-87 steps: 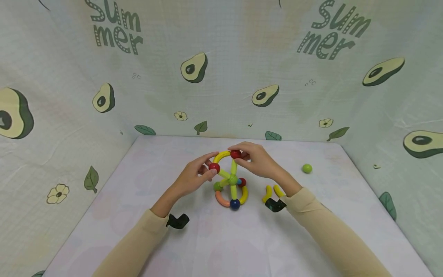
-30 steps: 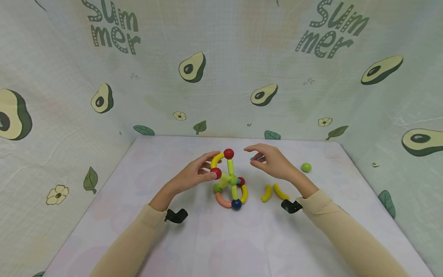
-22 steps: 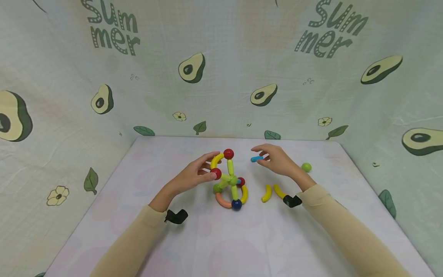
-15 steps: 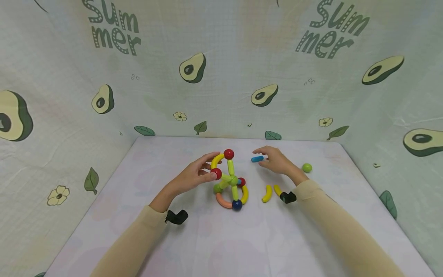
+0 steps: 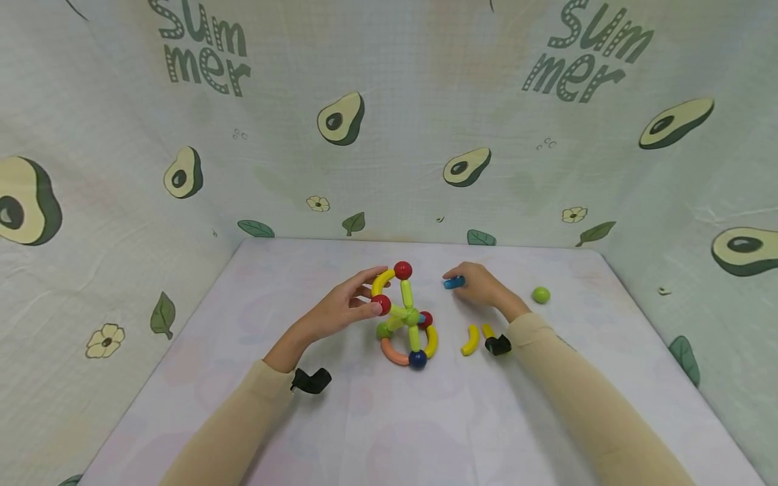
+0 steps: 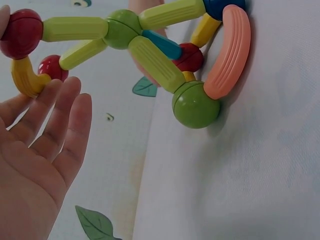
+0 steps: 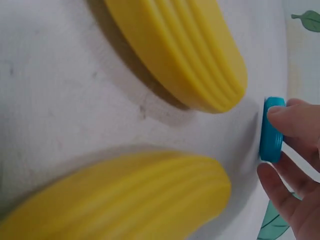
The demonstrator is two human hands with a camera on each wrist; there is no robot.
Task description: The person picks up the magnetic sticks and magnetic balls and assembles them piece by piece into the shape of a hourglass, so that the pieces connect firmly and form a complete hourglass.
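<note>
My left hand [image 5: 334, 312] steadies a ball-and-stick toy structure [image 5: 412, 316], its thumb on one red ball [image 5: 381, 305] and its fingers behind the yellow curved stick [image 5: 381, 281]. Light green straight sticks run out from the green centre ball [image 6: 124, 29]. At the base, a salmon curved stick [image 6: 230, 52] joins a green ball [image 6: 196, 106] and a dark blue ball [image 5: 417, 359]. To the right of the structure, my right hand [image 5: 481, 286] pinches a short blue stick [image 7: 271, 131] at the table between thumb and fingers.
Two loose yellow curved sticks lie below my right hand: one [image 5: 471, 339] in full view, the other [image 5: 488, 331] partly behind the black wrist camera [image 5: 498, 345]. A loose green ball [image 5: 541, 295] sits farther right. Printed cloth [image 5: 389, 202] rises behind the table.
My right hand has left the structure's upper red ball, moved right and lowered onto the blue stick, which it now pinches. My left hand stays at the structure, which has shifted slightly.
</note>
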